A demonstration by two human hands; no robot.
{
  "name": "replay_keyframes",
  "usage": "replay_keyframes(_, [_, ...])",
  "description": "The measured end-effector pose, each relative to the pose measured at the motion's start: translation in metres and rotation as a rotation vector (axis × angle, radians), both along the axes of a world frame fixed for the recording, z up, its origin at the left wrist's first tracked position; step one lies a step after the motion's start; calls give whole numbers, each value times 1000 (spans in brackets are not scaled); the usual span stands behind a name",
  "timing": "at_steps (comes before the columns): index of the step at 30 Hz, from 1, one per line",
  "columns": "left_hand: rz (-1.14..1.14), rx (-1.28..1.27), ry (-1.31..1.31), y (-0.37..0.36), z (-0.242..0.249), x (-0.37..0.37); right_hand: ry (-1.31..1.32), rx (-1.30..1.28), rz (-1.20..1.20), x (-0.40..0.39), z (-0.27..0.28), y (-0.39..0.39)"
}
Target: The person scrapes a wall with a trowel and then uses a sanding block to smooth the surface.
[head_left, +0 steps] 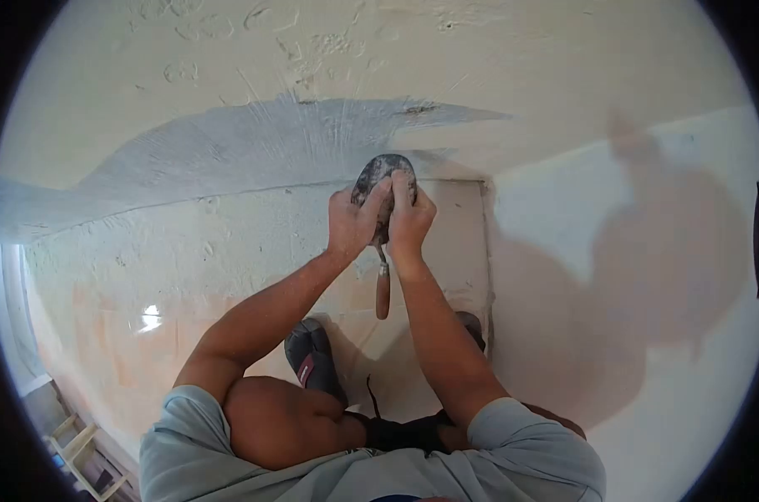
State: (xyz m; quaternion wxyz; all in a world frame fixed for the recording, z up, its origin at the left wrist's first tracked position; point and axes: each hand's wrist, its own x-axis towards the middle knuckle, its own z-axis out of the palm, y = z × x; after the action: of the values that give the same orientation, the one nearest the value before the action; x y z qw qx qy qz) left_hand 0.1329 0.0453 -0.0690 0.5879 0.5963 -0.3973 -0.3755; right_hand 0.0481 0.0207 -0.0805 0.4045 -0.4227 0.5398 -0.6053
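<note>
A trowel (385, 171) with a rounded, plaster-smeared blade is held out in front of me, its wooden handle (383, 293) hanging back toward my body. My left hand (354, 219) is closed on the left side of the blade, the thumb lying across its face. From the other side, my right hand (412, 219) grips the same blade, with fingers and thumb pressed on it. Beyond the blade, a grey smeared band (254, 138) runs across the cream plaster surface (521, 50), with streaks fanning upward from it.
My dark shoes (312, 356) rest on the pale, pinkish-stained floor (120, 335) below. A second wall (697, 151) meets at a corner on the right and carries my shadow. A pale wooden frame (82, 452) stands at the lower left.
</note>
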Motion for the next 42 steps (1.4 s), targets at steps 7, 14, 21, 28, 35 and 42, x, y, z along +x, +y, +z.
replay_keyframes(7, [10,-28,-15,-9,22,4,-126,67,88,1,22,-18])
replay_keyframes(14, [28,2,-124,-8,24,8,39,42,69,1,31,-16])
replay_keyframes(21, [17,38,-78,8,5,-2,105,42,70,-9,2,-1])
replay_keyframes(28, [79,-49,21,-10,24,-1,-7,14,91,-3,42,-16])
replay_keyframes(35, [60,7,-39,-2,16,1,89,68,94,-6,25,-11])
replay_keyframes(42, [70,-33,-117,10,13,0,53,134,87,-3,14,2])
